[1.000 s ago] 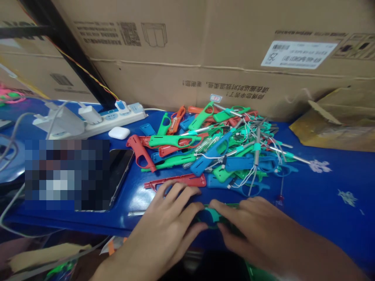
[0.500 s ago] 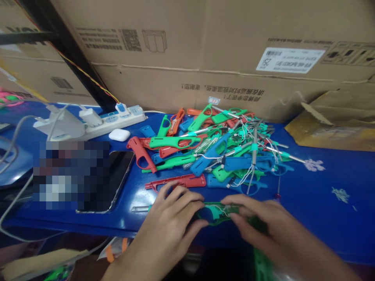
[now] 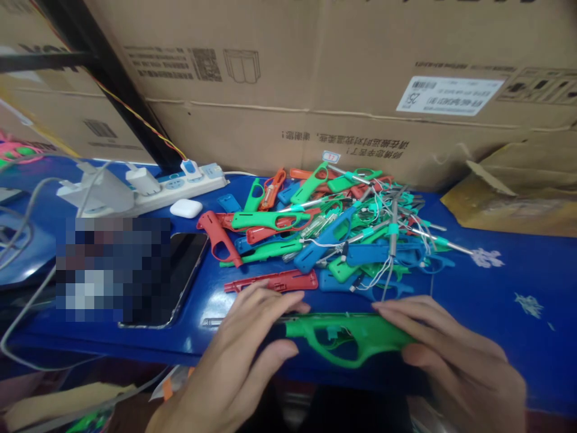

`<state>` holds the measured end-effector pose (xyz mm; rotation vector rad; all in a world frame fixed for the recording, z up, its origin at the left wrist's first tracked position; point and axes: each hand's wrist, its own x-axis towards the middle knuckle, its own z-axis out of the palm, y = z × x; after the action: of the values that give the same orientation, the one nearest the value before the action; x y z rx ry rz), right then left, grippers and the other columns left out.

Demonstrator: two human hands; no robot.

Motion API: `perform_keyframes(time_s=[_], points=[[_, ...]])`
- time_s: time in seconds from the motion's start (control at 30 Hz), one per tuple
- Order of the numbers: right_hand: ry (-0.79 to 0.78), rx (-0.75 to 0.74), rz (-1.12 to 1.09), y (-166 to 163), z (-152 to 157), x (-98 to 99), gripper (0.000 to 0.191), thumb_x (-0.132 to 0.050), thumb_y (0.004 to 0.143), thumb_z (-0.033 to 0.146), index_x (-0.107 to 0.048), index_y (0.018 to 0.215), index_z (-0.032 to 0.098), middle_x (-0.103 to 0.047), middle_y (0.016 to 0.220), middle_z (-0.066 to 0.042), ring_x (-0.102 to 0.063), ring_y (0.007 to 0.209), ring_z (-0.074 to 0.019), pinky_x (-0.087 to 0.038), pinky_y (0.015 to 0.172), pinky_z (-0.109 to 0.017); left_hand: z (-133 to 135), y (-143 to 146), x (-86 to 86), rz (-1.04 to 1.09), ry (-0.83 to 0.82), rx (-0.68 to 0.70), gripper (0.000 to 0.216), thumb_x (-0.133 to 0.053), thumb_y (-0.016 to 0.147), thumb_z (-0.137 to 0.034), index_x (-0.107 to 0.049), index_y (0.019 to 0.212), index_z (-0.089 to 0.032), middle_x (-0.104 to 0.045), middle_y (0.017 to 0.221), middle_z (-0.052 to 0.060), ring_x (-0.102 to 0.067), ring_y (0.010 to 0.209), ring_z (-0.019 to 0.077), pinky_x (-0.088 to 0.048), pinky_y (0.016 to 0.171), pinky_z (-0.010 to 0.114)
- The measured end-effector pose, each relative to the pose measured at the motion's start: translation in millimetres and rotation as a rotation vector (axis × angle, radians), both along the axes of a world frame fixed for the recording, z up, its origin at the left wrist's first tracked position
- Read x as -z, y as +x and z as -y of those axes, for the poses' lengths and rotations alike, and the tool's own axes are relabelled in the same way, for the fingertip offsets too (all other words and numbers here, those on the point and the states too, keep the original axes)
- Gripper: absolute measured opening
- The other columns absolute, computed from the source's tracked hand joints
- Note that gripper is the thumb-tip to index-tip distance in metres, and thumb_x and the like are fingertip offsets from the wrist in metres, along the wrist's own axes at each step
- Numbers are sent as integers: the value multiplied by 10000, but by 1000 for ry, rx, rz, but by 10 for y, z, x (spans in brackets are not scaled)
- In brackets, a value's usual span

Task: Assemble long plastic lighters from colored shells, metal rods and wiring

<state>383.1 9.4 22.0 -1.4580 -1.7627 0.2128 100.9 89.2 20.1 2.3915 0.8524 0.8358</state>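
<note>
A green gas lighter lies across the front of the table, its smooth outer shell up and its trigger guard facing me. A small teal trigger and wire bits show inside the guard. My right hand pinches the grip end, fingers on the far edge and thumb on the near side. Loosely around the front end is my left hand, fingers over the far side and thumb at the near side. The metal tube pokes out left of that hand. Just beyond lies a red half shell.
Behind is a heap of red, green and blue lighter shells, with metal tubes and white wires. A phone, a white earbud case and a power strip lie left. At right stands a torn brown package.
The lighter's inside with its white wires was exposed; now a green half shell covers it. My right hand has moved right to the grip end. My left thumb has shifted left.
</note>
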Motion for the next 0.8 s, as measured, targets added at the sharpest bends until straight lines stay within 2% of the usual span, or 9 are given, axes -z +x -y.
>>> perform_keyframes(time_s=[0.1, 0.23, 0.33, 0.47, 0.6, 0.7, 0.8], points=[[18, -63, 6, -34, -10, 70, 204, -684, 970, 397, -776, 1136, 321, -783, 1023, -13, -735, 902, -214, -610, 720, -300, 20, 0, 69, 21, 38, 35, 348, -486, 1079, -250, -521, 1425, -246, -716, 1165, 29, -612, 1100, 174, -477, 982, 316], [70, 9, -1, -32, 32, 193, 239, -696, 967, 366, -739, 1194, 304, -773, 1054, -23, -719, 949, -225, -592, 805, -342, -14, 19, 102, -26, 108, 16, 310, -566, 1044, -252, -608, 1351, -240, -692, 1192, 57, -597, 1079, 203, -470, 929, 344], [63, 23, 59, -27, 54, 253, 274, -698, 963, 390, -721, 1219, 292, -775, 1069, -25, -725, 964, -232, -585, 841, -358, -73, 1, 108, -17, 189, 2, 288, -584, 1015, -138, -665, 1273, -237, -705, 1117, 48, -589, 992, 197, -450, 895, 362], [73, -57, 235, -31, 38, 254, 317, -723, 955, 358, -693, 1261, 279, -783, 1125, -17, -727, 1022, -230, -545, 909, -380, -118, -32, 135, -3, 204, -39, 237, -615, 999, -137, -704, 1192, -241, -727, 1068, 31, -599, 951, 187, -447, 880, 365], [65, -26, 357, -25, 36, 247, 261, -650, 1004, 330, -697, 1258, 292, -774, 1181, -22, -717, 1053, -237, -474, 938, -417, -99, -15, 159, 25, 206, -85, 175, -645, 993, -186, -730, 1123, -267, -759, 1016, 5, -628, 901, 179, -449, 894, 380], [17, -29, 359, -1, 73, 271, 317, -655, 998, 347, -663, 1313, 309, -762, 1202, -22, -700, 1064, -240, -450, 970, -428, -81, 9, 162, 58, 203, -110, 167, -645, 990, -164, -737, 1091, -259, -777, 981, -7, -623, 869, 175, -444, 881, 379], [-24, -58, 312, 26, 110, 287, 332, -648, 995, 284, -645, 1323, 335, -748, 1222, -15, -676, 1098, -241, -445, 982, -432, -78, 16, 161, 79, 204, -97, 167, -662, 977, -150, -742, 1075, -259, -786, 943, -22, -606, 846, 174, -450, 887, 383]])
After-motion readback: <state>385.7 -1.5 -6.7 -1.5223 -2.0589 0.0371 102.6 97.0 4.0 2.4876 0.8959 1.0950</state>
